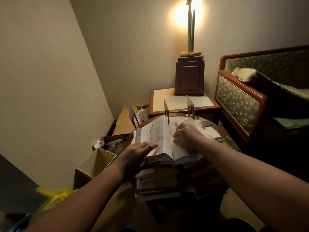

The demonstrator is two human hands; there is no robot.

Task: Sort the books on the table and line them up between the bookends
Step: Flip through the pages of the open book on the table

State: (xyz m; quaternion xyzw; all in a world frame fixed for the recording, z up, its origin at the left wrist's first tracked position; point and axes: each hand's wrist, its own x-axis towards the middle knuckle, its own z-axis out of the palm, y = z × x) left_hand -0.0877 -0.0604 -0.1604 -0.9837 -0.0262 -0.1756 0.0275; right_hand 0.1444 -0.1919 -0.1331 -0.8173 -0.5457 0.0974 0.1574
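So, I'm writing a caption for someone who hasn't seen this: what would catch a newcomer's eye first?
The glowing lamp at the top centre is the brightest thing in the dim room. Then the open book in the middle, lying on a pile of books, with the left hand flat on its left page and the right hand on its right. Three metal bookends stand upright just behind it.
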